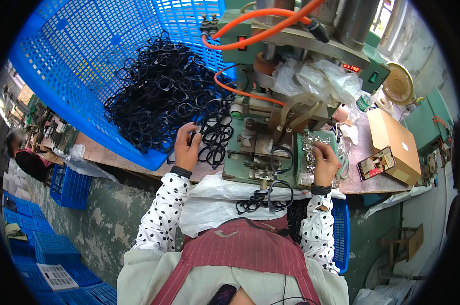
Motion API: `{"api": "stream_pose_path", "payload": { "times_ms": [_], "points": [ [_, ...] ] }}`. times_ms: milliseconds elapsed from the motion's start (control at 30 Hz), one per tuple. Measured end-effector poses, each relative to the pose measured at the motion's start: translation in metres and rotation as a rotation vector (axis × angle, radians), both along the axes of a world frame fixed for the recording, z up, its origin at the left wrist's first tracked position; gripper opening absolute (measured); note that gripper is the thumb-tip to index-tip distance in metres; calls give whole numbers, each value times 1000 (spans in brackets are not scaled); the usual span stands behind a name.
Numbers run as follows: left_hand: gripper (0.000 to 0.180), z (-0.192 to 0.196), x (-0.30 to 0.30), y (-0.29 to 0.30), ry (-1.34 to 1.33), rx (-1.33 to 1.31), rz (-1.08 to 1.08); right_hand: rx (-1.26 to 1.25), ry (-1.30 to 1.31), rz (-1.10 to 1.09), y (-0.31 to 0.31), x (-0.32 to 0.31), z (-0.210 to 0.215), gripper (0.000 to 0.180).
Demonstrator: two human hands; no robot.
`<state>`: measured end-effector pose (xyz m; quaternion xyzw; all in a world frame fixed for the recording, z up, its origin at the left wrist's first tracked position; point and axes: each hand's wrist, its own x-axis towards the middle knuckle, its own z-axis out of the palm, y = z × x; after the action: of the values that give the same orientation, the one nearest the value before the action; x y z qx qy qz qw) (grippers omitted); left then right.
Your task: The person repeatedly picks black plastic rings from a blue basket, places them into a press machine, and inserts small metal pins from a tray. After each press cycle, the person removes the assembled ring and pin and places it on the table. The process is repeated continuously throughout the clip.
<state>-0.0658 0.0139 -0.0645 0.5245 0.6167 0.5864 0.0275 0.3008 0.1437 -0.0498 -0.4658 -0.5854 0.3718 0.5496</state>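
Observation:
My left hand (pixel 187 148) is at the near edge of a heap of black looped parts (pixel 164 89). Its thumb and fingers are bent together at one black looped part, the grip partly hidden. Over a green tray of small shiny metal pieces (pixel 311 147), my right hand (pixel 325 163) has its fingertips pinched together; whatever is between them is too small to make out. Between my hands stands a green press (pixel 235 170). A black looped part (pixel 282 158) is at its front fixture, and another black looped part (pixel 281 195) hangs just below.
A big blue basket (pixel 82 109) tilts toward the bench from the left, behind the heap. Orange hoses (pixel 255 46) cross above the press. To the right are a phone (pixel 376 163) and a cardboard box (pixel 392 142). Blue crates (pixel 54 249) stand on the floor. Another person (pixel 26 160) sits far left.

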Motion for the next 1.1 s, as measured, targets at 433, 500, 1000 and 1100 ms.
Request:
{"api": "stream_pose_path", "payload": {
  "times_ms": [433,500,1000,1100],
  "points": [
    [23,144,118,5,-71,48,-102,-21,83,152,-52,-74,64,36],
    [22,144,113,11,-213,66,-203,-67,126,155,-55,-80,71,43],
    [41,80,155,3,575,299,-713,105,-110,-101,-10,-36,39,44],
    [46,80,154,5,596,290,-720,134,-534,-389,19,20,2,32]
  ]
}}
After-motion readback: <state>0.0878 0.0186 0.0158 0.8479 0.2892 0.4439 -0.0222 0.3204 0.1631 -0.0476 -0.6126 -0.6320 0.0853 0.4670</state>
